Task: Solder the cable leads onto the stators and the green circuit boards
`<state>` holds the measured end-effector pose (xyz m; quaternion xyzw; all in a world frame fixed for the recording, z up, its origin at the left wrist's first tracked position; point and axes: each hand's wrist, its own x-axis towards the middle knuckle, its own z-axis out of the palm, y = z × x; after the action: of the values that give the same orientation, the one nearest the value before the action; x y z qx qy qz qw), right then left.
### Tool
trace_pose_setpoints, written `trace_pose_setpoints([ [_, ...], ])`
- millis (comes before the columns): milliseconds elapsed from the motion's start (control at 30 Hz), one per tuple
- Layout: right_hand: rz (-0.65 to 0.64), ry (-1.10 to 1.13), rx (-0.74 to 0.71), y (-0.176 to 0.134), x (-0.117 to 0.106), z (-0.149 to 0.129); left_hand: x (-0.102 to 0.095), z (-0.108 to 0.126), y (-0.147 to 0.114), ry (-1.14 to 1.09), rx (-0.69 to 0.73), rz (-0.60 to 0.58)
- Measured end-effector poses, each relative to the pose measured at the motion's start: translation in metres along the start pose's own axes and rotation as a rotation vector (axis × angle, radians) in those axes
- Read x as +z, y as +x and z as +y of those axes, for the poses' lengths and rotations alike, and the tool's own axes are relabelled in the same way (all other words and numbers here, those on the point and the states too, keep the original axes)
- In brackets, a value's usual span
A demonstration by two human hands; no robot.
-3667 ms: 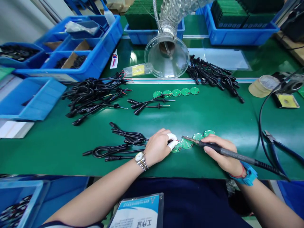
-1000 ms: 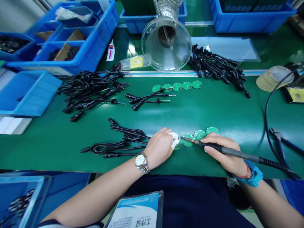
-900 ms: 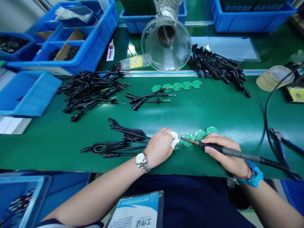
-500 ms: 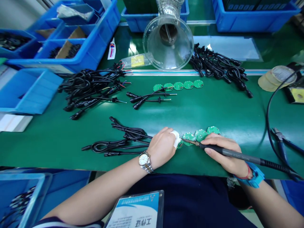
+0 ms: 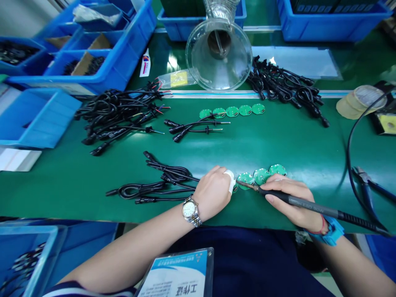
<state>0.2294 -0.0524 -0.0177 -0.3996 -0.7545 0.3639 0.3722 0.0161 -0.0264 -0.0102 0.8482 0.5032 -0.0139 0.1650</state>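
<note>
My right hand (image 5: 292, 200) grips a soldering iron (image 5: 309, 205) like a pen, its tip pointing left at my left fingertips. Curled closed, my left hand (image 5: 214, 192) wears white covers on its fingertips and pinches at the left end of a row of round green circuit boards (image 5: 245, 180). A black cable (image 5: 175, 170) runs into this hand from the left; its end and most of the nearest board are hidden under the fingers. More coiled black cables (image 5: 136, 190) lie left of the wrist.
Behind lie a second row of boards (image 5: 232, 111), short cables (image 5: 185, 130) and cable heaps (image 5: 114, 109). A clear fume funnel (image 5: 219, 55) hangs over the back. Pliers (image 5: 366, 183) and a solder spool (image 5: 355, 102) are at right. Blue bins (image 5: 37, 119) stand left.
My left hand has shifted very slightly to the right. The soldering iron has rolled a little in my right hand, its tip staying at the same spot.
</note>
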Motion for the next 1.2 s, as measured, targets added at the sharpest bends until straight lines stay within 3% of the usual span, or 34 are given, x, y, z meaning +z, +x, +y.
trace_pose_setpoints([
  [400,0.053,0.014,-0.008,-0.004,-0.004,0.002,-0.001,0.0,0.0,-0.04,-0.004,0.011],
  [733,-0.02,-0.073,-0.066,-0.003,0.001,0.003,-0.001,0.001,0.0,-0.016,0.0,-0.01],
  [867,0.016,-0.083,-0.088,-0.003,-0.002,0.002,-0.001,0.001,0.0,-0.01,0.005,-0.002],
  [1033,0.103,-0.117,-0.073,-0.01,-0.021,-0.005,0.0,0.0,0.0,-0.015,-0.012,-0.01],
  [1200,0.263,-0.373,0.023,-0.025,-0.066,-0.01,0.002,0.0,-0.001,-0.03,-0.003,-0.004],
])
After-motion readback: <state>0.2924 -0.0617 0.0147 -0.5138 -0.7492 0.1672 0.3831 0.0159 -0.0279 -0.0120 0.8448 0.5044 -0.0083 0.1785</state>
